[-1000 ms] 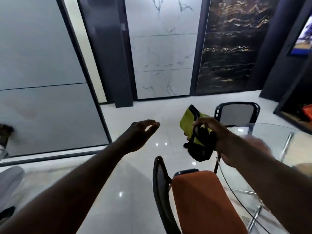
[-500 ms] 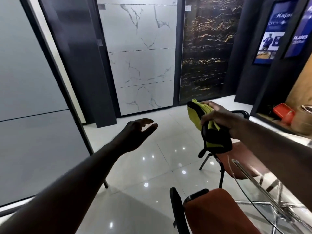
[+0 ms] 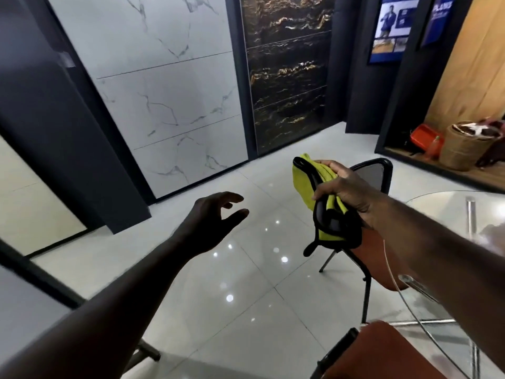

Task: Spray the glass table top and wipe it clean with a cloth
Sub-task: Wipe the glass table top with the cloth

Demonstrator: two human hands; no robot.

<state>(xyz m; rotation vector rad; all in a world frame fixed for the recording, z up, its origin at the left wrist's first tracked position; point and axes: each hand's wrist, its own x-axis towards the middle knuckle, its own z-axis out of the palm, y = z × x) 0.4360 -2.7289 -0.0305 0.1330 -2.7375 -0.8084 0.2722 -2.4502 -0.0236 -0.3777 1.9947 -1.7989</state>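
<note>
1. Floor (image 3: 246,296): glossy pale tiles with light spots reflected in them.
2. Wall: white veined marble panels (image 3: 164,91), with a black panel with gold veining (image 3: 287,77) just beside them on the right.
3. Glass table top (image 3: 437,209): round, at the right edge of the view, partly covered by the right forearm.
4. Chairs: a near chair (image 3: 388,351) with an orange seat at the bottom edge; a far chair (image 3: 374,173) with a black mesh back behind the right hand.
5. Woven basket (image 3: 464,151): stands on a wooden ledge at far right.
6. Blue posters (image 3: 393,26): the right-hand one appears to read "PLANS"; all other print is too small to read.
7. Left hand (image 3: 210,220): extended over the floor, fingers loosely spread, holding nothing.
8. Right hand (image 3: 344,190): grips the cloth (image 3: 303,181), which is yellow with black edging, bunched, and held in the air left of the table and apart from the glass.
</note>
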